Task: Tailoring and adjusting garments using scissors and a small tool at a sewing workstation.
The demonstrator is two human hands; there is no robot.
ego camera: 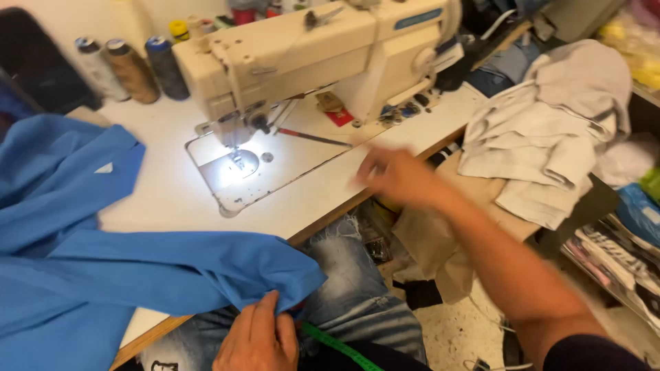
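Meanwhile left hand (258, 336) pinches blue fabric (103, 268); right hand (395, 177) (blurred, grip unclear) hovers by sewing machine (309, 51).

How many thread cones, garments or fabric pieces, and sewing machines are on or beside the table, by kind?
Large thread cones at the back left: 3
Blue fabric: 1
Grey fabric pile: 1
Sewing machine: 1
Total: 6
Smaller spools behind the machine are too hidden to count.

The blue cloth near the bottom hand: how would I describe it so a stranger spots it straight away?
Start at the cream sewing machine on the white table. To its left, a large blue cloth spills across the table and over the near edge, where the left hand pinches its corner. Unlike the grey-white pile of fabric on the right, it is plain bright blue.
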